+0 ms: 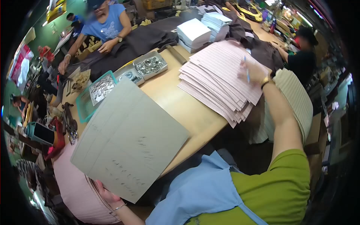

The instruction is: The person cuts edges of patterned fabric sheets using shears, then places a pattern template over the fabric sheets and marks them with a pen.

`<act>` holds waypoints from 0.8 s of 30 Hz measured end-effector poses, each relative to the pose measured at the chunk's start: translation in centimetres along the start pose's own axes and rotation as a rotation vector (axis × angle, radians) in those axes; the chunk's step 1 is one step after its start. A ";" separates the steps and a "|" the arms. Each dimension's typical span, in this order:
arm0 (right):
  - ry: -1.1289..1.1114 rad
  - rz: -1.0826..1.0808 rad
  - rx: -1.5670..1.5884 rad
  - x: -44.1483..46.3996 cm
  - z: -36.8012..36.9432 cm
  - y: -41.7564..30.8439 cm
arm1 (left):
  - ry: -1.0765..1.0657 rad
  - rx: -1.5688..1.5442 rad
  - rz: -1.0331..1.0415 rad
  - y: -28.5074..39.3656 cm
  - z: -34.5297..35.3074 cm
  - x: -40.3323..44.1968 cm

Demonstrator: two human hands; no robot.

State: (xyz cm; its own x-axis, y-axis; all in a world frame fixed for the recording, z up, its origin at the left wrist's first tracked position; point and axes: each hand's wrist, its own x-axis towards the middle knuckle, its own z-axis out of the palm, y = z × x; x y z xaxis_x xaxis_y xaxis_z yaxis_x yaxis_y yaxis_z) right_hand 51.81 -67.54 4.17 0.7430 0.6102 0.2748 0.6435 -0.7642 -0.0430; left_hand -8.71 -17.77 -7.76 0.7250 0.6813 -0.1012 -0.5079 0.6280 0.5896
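My left hand [107,193] grips the lower-left edge of a large grey cardboard sheet [131,131], with some fingers hidden behind it. Dark handwritten marks run across the lower part of the sheet, which is tilted over the table's near edge. A bundle of pink quilted material [73,180] bulges beside and below this hand. My right hand [255,72] is closed around a thin blue-and-white pen [246,69]. It sits over a fanned stack of pink patterned sheets [217,75] on the table's right side; whether the pen tip touches the top sheet I cannot tell.
Small metal parts fill a box [164,67] beside a teal tray [80,103]. White paper blocks [193,33] stand behind the pink stack. Dark cloth [150,37] covers the far side, where a person in blue [107,26] works. Cream quilted material [294,97] hangs at right.
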 end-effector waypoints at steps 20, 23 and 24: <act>-0.349 0.111 1.523 -4.9 3.9 -26.6 | 0.160 0.540 0.142 -0.3 6.8 4.1; -0.188 0.156 1.694 -4.9 4.0 -25.1 | 0.495 1.762 0.300 4.5 5.7 4.6; -0.151 0.147 1.758 -4.4 3.5 -24.0 | 0.625 2.266 0.389 6.1 5.6 4.3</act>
State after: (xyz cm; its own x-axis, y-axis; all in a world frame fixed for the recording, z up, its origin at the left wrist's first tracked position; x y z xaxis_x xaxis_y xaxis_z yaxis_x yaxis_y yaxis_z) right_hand 33.72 -51.15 0.66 0.7508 0.6535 0.0959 -0.0806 0.2346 -0.9687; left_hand -6.04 -13.10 -0.09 0.3701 0.8773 0.3057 0.8778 -0.4380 0.1941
